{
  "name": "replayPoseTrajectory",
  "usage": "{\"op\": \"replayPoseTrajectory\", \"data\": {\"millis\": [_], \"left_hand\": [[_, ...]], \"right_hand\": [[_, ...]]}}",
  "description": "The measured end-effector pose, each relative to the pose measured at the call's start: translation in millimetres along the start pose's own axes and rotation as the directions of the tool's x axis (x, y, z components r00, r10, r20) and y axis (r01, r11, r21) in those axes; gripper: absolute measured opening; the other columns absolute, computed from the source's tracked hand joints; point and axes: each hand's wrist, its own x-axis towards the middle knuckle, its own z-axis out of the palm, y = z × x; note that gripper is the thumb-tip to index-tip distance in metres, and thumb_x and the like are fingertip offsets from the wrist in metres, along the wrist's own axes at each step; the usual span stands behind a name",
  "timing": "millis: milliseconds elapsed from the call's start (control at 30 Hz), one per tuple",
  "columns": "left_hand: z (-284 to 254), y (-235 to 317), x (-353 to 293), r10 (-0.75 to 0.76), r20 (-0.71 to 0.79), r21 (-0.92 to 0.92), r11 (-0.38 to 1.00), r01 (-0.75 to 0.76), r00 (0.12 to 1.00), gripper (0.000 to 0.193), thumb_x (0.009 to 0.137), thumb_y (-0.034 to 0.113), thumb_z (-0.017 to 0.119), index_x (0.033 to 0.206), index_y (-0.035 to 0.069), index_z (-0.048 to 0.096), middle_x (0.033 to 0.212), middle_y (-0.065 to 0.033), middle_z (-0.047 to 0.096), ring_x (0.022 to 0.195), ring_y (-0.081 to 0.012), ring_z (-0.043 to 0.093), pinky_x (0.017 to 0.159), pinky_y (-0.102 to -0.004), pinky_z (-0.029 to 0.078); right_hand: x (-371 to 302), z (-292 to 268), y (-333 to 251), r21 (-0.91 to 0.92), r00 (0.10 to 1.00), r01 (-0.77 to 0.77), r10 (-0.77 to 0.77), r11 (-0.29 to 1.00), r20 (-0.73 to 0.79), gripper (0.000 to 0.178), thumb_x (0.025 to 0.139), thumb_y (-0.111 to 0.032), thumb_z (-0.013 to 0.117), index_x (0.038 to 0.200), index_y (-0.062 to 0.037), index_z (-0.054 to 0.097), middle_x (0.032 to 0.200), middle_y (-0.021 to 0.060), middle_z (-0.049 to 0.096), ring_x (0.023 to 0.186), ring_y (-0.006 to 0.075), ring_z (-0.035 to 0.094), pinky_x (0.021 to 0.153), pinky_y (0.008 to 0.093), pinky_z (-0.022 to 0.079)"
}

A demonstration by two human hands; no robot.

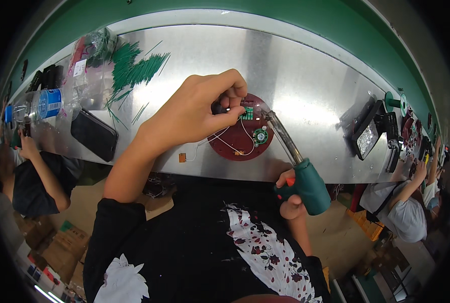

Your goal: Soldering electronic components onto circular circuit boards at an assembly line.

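Note:
A round dark-red circuit board point(225, 147) lies on the metal table in front of me. It carries a green block point(248, 113), a small green-rimmed round part point(260, 135) and thin white wires; one wire runs to a small orange piece point(182, 157) left of the board. My left hand point(194, 108) is closed over the board's upper left, thumb and fingers pinched near the green block; what they hold is hidden. In my right hand point(289, 194) is a green soldering gun point(312, 187); its long tip reaches the board's upper right, and a little smoke shows there.
Loose green wires point(134, 68) lie at the far left beside clear plastic bags point(91, 76). Nearer are a black phone point(95, 135) and a plastic bottle point(48, 103). On the right stand a black-framed holder point(367, 130) and a green spool point(396, 103). Other people work at both sides.

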Motion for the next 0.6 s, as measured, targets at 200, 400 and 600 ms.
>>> {"op": "replayPoseTrajectory", "data": {"millis": [200, 400, 600], "left_hand": [[-0.5, 2.2, 1.8, 0.023, 0.003, 0.006, 1.000, -0.023, 1.000, 0.021, 0.085, 0.005, 0.074, 0.100, 0.002, 0.060, 0.081, -0.0058, 0.067, 0.070, -0.0166, 0.063, 0.066, -0.0282, 0.052], [-0.1, 2.1, 0.7, 0.019, 0.015, 0.015, 1.000, -0.019, 1.000, 0.020, 0.086, 0.006, 0.073, 0.099, 0.002, 0.059, 0.082, -0.0078, 0.067, 0.070, -0.0182, 0.064, 0.065, -0.0298, 0.053], [1.8, 3.9, 1.1, 0.020, -0.003, 0.038, 0.999, -0.020, 1.000, 0.019, 0.086, 0.006, 0.073, 0.100, 0.003, 0.059, 0.077, -0.0071, 0.064, 0.067, -0.0178, 0.060, 0.062, -0.0299, 0.050]], "right_hand": [[0.3, 6.1, -6.6, 0.000, 0.997, -0.063, 0.063, 0.998, -0.054, 0.062, 0.097, -0.060, 0.058, 0.083, 0.0004, 0.068, 0.069, 0.0074, 0.065, 0.059, 0.0194, 0.063, 0.055, 0.0303, 0.049], [0.0, 7.1, -5.0, 0.126, 0.995, -0.085, 0.092, 0.988, -0.045, 0.069, 0.094, -0.066, 0.061, 0.097, 0.0018, 0.069, 0.076, 0.0072, 0.066, 0.063, 0.0174, 0.063, 0.058, 0.0303, 0.049], [-6.6, 7.8, -4.2, 0.215, 0.989, -0.131, 0.142, 0.968, -0.037, 0.076, 0.093, -0.070, 0.059, 0.114, 0.0027, 0.063, 0.083, 0.0065, 0.064, 0.070, 0.0152, 0.059, 0.062, 0.0290, 0.047]]}}
